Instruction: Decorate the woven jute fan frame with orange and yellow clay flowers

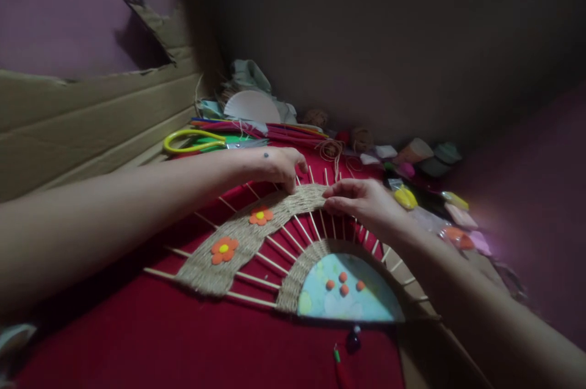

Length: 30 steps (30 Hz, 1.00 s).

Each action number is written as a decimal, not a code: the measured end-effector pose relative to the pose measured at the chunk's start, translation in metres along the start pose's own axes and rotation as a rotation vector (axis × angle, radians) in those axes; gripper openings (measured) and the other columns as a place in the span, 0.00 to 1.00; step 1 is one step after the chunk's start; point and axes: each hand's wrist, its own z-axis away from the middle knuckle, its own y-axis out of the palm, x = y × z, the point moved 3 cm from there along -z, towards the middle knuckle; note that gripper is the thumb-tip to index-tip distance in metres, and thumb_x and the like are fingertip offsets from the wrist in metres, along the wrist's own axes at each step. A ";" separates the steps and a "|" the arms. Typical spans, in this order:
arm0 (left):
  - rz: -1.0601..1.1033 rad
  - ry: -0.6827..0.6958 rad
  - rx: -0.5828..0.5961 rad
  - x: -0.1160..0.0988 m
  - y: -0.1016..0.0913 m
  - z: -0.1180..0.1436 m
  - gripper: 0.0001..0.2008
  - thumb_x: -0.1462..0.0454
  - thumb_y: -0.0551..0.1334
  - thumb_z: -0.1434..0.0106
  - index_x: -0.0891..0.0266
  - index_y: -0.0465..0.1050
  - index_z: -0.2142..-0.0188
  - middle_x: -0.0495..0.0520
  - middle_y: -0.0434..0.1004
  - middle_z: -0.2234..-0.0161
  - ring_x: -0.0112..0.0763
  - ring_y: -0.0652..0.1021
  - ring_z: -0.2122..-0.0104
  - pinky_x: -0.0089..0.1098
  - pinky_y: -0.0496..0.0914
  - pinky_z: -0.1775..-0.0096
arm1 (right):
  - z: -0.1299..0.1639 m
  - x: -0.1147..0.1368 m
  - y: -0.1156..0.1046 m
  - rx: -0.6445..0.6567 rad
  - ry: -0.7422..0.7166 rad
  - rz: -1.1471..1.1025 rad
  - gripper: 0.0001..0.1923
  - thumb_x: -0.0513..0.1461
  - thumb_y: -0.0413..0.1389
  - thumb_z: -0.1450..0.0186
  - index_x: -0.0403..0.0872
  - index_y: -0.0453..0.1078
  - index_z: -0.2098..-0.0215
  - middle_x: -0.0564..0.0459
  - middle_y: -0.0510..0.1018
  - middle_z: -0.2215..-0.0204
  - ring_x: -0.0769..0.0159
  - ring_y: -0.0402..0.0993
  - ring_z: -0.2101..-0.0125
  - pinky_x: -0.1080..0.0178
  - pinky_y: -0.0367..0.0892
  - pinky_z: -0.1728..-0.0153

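Note:
A half-round craft piece lies on a red cloth [137, 340]: a light blue half disc [348, 297] with small orange dots, wooden sticks [256, 279] fanning out from it, and a woven band of jute twine [238, 242] with two orange flowers [224, 250]. My left hand [274, 166] presses its fingertips on the top of the woven band. My right hand [361, 199] pinches the twine [326, 195] at the band's end, just right of the left fingers.
Yellow-handled scissors [192, 141] and coloured sticks [274, 129] lie behind the hands. A cardboard sheet [82, 120] leans at the left. Foam pieces and twine balls [412, 160] sit at the back right. A dark bead [353, 340] lies below the disc.

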 end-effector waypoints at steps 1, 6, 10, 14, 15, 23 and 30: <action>0.019 0.011 0.012 0.001 0.000 -0.001 0.32 0.65 0.64 0.55 0.58 0.66 0.47 0.50 0.78 0.64 0.35 0.75 0.62 0.30 0.66 0.63 | -0.001 0.000 0.000 -0.002 0.012 0.001 0.05 0.30 0.59 0.45 0.45 0.72 0.74 0.57 0.75 0.80 0.75 0.69 0.79 0.68 0.64 0.74; 0.127 0.011 0.056 0.001 0.001 0.001 0.30 0.67 0.59 0.54 0.57 0.68 0.49 0.51 0.78 0.63 0.35 0.75 0.64 0.30 0.65 0.66 | -0.003 -0.002 0.000 -0.014 0.067 -0.043 0.06 0.29 0.61 0.47 0.45 0.72 0.74 0.58 0.75 0.80 0.77 0.69 0.79 0.71 0.64 0.76; 0.158 -0.009 0.061 -0.005 -0.001 0.009 0.29 0.67 0.56 0.52 0.60 0.67 0.48 0.53 0.77 0.63 0.33 0.75 0.66 0.28 0.64 0.69 | -0.006 -0.002 0.000 -0.026 0.057 -0.104 0.06 0.29 0.61 0.48 0.45 0.72 0.75 0.58 0.75 0.80 0.76 0.70 0.78 0.70 0.66 0.74; 0.204 0.042 0.061 -0.004 0.001 0.008 0.26 0.63 0.58 0.52 0.58 0.70 0.51 0.51 0.76 0.66 0.32 0.74 0.68 0.28 0.63 0.70 | -0.009 -0.003 0.002 0.001 0.044 -0.069 0.05 0.32 0.61 0.46 0.45 0.72 0.77 0.57 0.76 0.80 0.75 0.70 0.78 0.70 0.67 0.73; 0.222 0.063 0.064 -0.003 0.002 0.007 0.25 0.62 0.59 0.52 0.58 0.71 0.52 0.50 0.76 0.66 0.32 0.74 0.67 0.28 0.63 0.70 | -0.010 -0.004 0.002 0.006 0.042 -0.064 0.05 0.32 0.60 0.45 0.45 0.72 0.77 0.57 0.76 0.80 0.76 0.70 0.78 0.70 0.67 0.73; 0.330 0.019 0.032 0.001 0.006 0.002 0.25 0.58 0.61 0.51 0.60 0.71 0.52 0.53 0.76 0.61 0.35 0.74 0.63 0.29 0.65 0.66 | -0.011 -0.001 0.009 -0.002 -0.012 -0.068 0.03 0.33 0.60 0.46 0.46 0.75 0.74 0.54 0.79 0.74 0.71 0.75 0.71 0.65 0.70 0.65; 0.363 0.028 0.014 0.003 0.009 0.002 0.24 0.56 0.60 0.49 0.60 0.71 0.52 0.51 0.75 0.65 0.33 0.74 0.66 0.28 0.64 0.69 | -0.016 0.003 0.020 -0.043 -0.242 0.094 0.03 0.34 0.60 0.46 0.46 0.71 0.72 0.58 0.74 0.77 0.72 0.71 0.76 0.65 0.68 0.71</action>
